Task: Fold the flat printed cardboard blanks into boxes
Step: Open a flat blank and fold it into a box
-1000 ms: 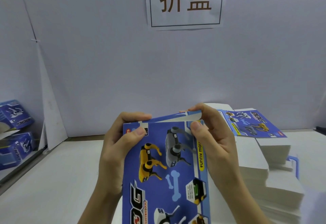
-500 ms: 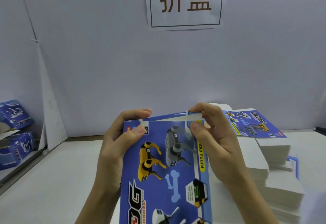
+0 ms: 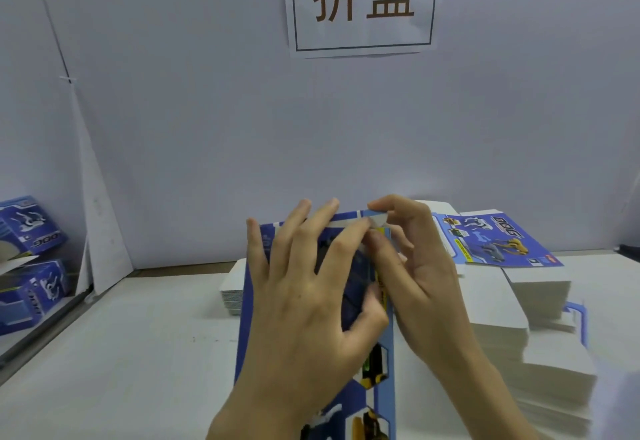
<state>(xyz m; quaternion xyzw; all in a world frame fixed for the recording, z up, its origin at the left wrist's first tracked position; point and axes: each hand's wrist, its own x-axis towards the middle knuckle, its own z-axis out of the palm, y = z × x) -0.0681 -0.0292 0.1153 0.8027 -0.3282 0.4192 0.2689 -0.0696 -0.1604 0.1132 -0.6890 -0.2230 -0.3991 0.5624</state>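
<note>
Head view: flat blue printed cardboard blank [image 3: 382, 384] upright between hands, above white surface [image 3: 121, 353]. Left hand [image 3: 308, 301] spread flat against front panel, fingers straight. Right hand [image 3: 420, 273] pinches top flap. Judged light, thin, springy, creases easily; best held near score lines.

The left hand [image 3: 304, 304] is lying with straight, spread fingers [image 3: 346, 249] laid flat, while the right hand [image 3: 419, 273] beside it is pinching something thin between thumb and curled forefinger.
</note>
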